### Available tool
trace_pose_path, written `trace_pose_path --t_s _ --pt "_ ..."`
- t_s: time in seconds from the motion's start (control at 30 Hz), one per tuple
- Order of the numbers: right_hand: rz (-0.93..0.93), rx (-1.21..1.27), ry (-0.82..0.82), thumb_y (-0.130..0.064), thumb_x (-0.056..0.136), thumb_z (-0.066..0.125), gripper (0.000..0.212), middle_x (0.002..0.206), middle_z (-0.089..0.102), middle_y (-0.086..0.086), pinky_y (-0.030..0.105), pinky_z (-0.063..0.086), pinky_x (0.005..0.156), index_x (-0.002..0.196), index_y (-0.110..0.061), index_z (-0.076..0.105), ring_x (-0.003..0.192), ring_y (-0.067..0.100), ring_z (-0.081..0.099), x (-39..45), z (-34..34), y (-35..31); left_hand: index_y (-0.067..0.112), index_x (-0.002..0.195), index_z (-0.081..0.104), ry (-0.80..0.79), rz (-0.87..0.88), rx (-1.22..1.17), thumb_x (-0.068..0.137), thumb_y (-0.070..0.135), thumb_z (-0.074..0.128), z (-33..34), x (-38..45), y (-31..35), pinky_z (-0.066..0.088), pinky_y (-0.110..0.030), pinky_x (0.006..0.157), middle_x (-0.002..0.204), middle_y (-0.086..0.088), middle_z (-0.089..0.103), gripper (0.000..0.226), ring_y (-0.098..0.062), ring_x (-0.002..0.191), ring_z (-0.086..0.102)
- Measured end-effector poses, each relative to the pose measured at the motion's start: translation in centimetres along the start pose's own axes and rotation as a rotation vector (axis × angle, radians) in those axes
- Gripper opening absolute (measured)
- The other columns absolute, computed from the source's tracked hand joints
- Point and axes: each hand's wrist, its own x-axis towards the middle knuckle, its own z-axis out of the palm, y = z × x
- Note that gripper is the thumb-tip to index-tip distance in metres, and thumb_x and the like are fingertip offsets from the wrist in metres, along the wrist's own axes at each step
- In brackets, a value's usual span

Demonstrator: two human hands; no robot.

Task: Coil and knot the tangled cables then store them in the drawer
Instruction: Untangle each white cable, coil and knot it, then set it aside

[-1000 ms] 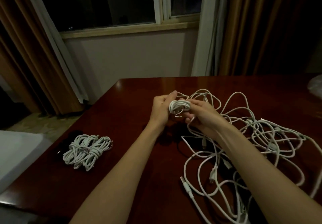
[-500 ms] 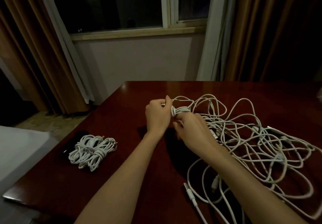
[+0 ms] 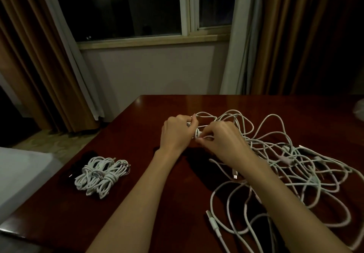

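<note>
Hard to read the middle here: the small white coil (image 3: 197, 132) is mostly buried between the two hands, only a sliver showing, and the knot itself can't be made out. The left hand (image 3: 177, 132) has its grip curled tight on the coil's 9 o'clock side, knuckles up; the right hand (image 3: 222, 140) pinches it from 3 o'clock, fingertips hidden underneath. A strand runs from the coil toward 1 o'clock into the tangled cables (image 3: 285, 164), which sprawl over the desk (image 3: 157, 105) from 3 to 5 o'clock and are cut off at the frame's lower right edge. A loose plug (image 3: 213, 223) lies at 5 o'clock. Finished bundles (image 3: 102, 174) sit at 8 o'clock, well apart, on something dark that's too dim to identify.
</note>
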Motion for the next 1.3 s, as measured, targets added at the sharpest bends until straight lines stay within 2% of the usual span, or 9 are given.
trace_pose_path --t_s 0.1,0.3,0.43,0.53,0.7,0.83,0.93,1.07,1.3 --pt "0.023 0.121 0.004 -0.024 0.085 0.072 0.009 0.078 0.065 -0.009 0.008 0.044 0.06 0.09 -0.017 0.07 0.068 -0.001 0.058 0.1 -0.5 0.5 0.01 0.058 0.063 -0.025 0.03 0.026 0.098 0.028 0.052 -0.2 -0.1 -0.2 0.036 -0.03 0.047 0.05 -0.006 0.056 0.045 -0.018 0.045 0.05" --pt "-0.016 0.391 0.121 -0.025 0.083 0.072 0.009 0.077 0.065 -0.01 0.013 0.047 0.062 0.085 -0.02 0.065 0.072 0.0 0.063 0.1 -2.4 0.9 0.008 0.074 0.075 -0.232 0.123 -0.103 0.094 0.026 0.057 -0.3 0.0 0.4 0.035 -0.028 0.052 0.058 -0.002 0.064 0.032 -0.01 0.051 0.051" --pt "0.107 0.555 0.27 -0.023 0.084 0.073 0.01 0.068 0.064 -0.004 0.02 0.048 0.062 0.082 -0.017 0.065 0.065 0.008 0.062 0.4 -2.0 1.8 0.024 0.042 0.039 -0.237 0.035 -0.447 0.089 0.01 0.055 0.3 -0.2 1.6 0.023 -0.023 0.047 0.038 0.012 0.034 0.052 -0.004 0.041 0.029" --pt "0.225 0.533 0.29 -0.029 0.087 0.07 0.015 0.057 0.06 -0.002 0.027 0.045 0.055 0.078 -0.019 0.062 0.053 0.012 0.057 0.4 -1.2 2.5 0.015 0.043 0.046 -0.243 -0.079 -0.685 0.093 0.023 0.055 0.3 -0.3 2.4 0.027 -0.025 0.046 0.042 0.004 0.038 0.052 -0.007 0.04 0.031" --pt "0.208 0.32 0.204 -0.017 0.095 0.056 0.01 0.071 0.062 0.0 0.033 0.048 0.054 0.086 -0.016 0.061 0.061 0.017 0.06 0.3 0.0 1.5 0.006 0.052 0.058 -0.166 -0.229 -0.905 0.1 0.017 0.049 -0.1 -0.1 3.1 0.037 -0.019 0.047 0.047 -0.003 0.05 0.05 -0.01 0.041 0.043" --pt "0.16 0.141 0.142 -0.018 0.097 0.051 0.021 0.062 0.057 -0.004 0.021 0.035 0.048 0.081 -0.015 0.064 0.053 0.011 0.052 0.0 0.7 0.7 0.007 0.05 0.048 -0.036 -0.328 -0.852 0.1 0.016 0.048 0.1 0.2 2.6 0.031 -0.017 0.042 0.04 0.004 0.044 0.052 -0.005 0.036 0.037" --pt "0.079 0.059 0.074 -0.024 0.099 0.046 0.03 0.062 0.056 -0.001 0.037 0.042 0.057 0.078 -0.011 0.063 0.055 0.017 0.052 -0.3 1.2 0.0 0.011 0.047 0.04 0.083 -0.373 -0.741 0.099 0.018 0.05 0.2 0.5 1.7 0.024 -0.026 0.046 0.042 0.004 0.036 0.054 -0.008 0.04 0.029" --pt "-0.056 -0.053 -0.003 -0.032 0.099 0.046 0.034 0.068 0.058 0.0 0.038 0.047 0.063 0.079 -0.011 0.065 0.061 0.018 0.053 -0.6 1.3 -1.5 0.017 0.042 0.034 0.132 -0.296 -0.427 0.097 0.017 0.053 0.1 0.1 0.4 0.023 -0.019 0.043 0.034 0.01 0.033 0.058 -0.008 0.035 0.033" --pt "-0.044 0.107 0.153 -0.036 0.098 0.052 0.032 0.057 0.052 -0.013 0.014 0.035 0.051 0.073 -0.02 0.066 0.054 0.001 0.053 -0.4 -0.8 -0.7 0.03 0.057 0.064 -0.11 -0.066 -0.296 0.097 0.018 0.054 0.6 -0.5 0.1 0.045 -0.032 0.049 0.055 -0.005 0.064 0.043 -0.016 0.05 0.06"
